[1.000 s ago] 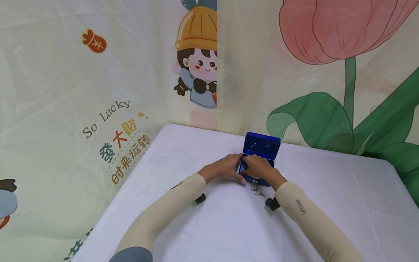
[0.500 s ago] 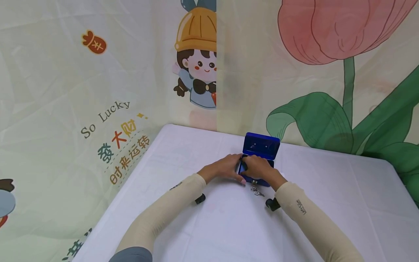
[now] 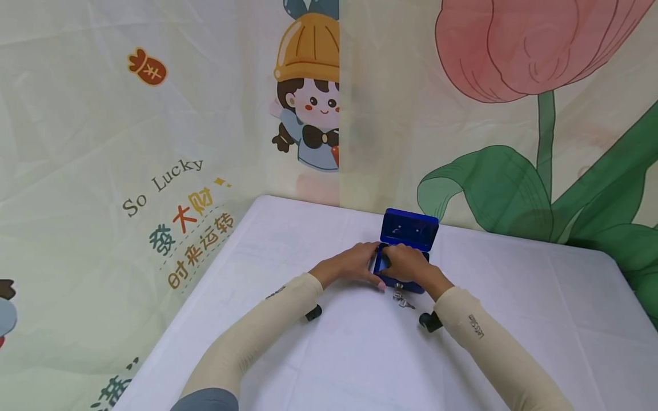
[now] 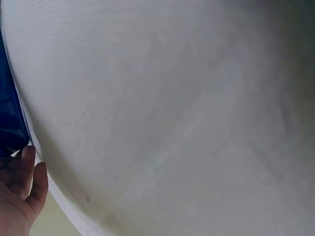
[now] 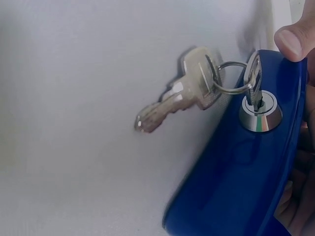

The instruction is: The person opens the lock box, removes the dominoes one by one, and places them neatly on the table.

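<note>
A blue metal cash box (image 3: 409,229) stands on the table with its lid raised. My left hand (image 3: 357,262) holds its left side, the thumb near the front left corner; some of its fingers (image 4: 27,169) show beside the blue wall in the left wrist view. My right hand (image 3: 408,264) reaches down into the box with bent fingers. Whatever those fingers touch inside is hidden by the hand and the front wall. One key sits in the round silver lock (image 5: 262,117) on the box front. A second key (image 5: 174,96) hangs from it by a ring.
The box stands on a white cloth-covered table (image 3: 349,354), near its back edge. A printed fabric backdrop (image 3: 380,125) rises right behind. Dark cylindrical pieces (image 3: 430,322) show beside both wrists.
My right wrist has shifted very slightly to the right. The left hand, the box and the keys look nearly unchanged; the view itself has drifted a little.
</note>
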